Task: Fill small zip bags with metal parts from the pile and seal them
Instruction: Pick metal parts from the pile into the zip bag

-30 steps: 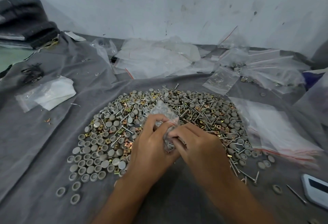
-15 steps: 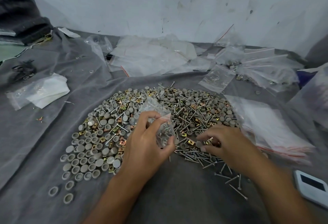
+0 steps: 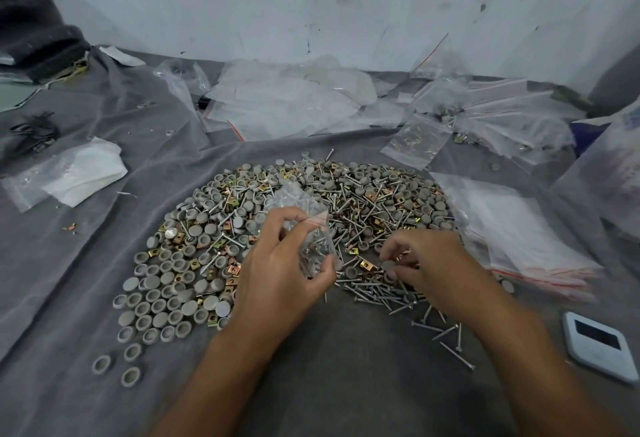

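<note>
A wide pile of metal parts (image 3: 363, 201) covers the grey cloth: grey round caps, brass square clips and long screws. My left hand (image 3: 277, 273) grips a small clear zip bag (image 3: 311, 235) with a red seal line, holding it upright over the pile's near edge. Some screws show inside the bag. My right hand (image 3: 426, 260) is low over the pile to the right of the bag, its fingers curled and pinching small parts, a copper-coloured clip among them.
A stack of empty zip bags (image 3: 512, 228) lies to the right of the pile. Filled and loose bags (image 3: 485, 114) are heaped at the back by the wall. A white device (image 3: 599, 346) lies at the right near edge. White folded material (image 3: 83, 173) sits left.
My right hand left the bag and moved right to the pile, where it now pinches parts. My left hand keeps holding the bag.
</note>
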Motion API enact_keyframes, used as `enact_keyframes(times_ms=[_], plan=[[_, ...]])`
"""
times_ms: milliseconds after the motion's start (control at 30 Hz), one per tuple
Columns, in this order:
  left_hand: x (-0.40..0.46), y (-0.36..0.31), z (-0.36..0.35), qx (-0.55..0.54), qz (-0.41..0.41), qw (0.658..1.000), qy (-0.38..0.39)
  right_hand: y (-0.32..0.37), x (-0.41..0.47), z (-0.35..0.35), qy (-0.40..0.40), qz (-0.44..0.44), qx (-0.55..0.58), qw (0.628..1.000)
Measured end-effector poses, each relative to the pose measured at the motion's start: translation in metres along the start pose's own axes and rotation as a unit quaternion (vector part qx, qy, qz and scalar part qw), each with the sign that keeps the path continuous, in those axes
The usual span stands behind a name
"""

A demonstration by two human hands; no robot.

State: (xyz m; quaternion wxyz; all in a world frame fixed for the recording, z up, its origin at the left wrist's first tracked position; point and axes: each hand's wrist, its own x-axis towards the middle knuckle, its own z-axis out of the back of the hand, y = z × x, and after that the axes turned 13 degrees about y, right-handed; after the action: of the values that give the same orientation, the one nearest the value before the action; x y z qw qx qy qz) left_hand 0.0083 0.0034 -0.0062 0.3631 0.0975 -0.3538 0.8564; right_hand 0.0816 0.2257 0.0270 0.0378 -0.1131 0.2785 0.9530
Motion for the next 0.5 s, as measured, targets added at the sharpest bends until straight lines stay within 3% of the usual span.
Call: enact_keyframes(times_ms=[133, 300, 500], plan=[[0.0, 0.001, 0.0, 0.005, 0.001, 1.0, 0.009, -0.004, -0.003, 0.003, -0.027, 0.01, 0.051, 0.998], [0.0, 0.001, 0.0, 0.011, 0.001, 1.0, 0.013, -0.002, 0.002, -0.006, 0.015, -0.01, -0.054, 0.998], [0.0, 0.0, 0.0, 0.009, 0.001, 1.0, 0.019, 0.003, -0.001, -0.005, -0.049, -0.003, -0.056, 0.997]])
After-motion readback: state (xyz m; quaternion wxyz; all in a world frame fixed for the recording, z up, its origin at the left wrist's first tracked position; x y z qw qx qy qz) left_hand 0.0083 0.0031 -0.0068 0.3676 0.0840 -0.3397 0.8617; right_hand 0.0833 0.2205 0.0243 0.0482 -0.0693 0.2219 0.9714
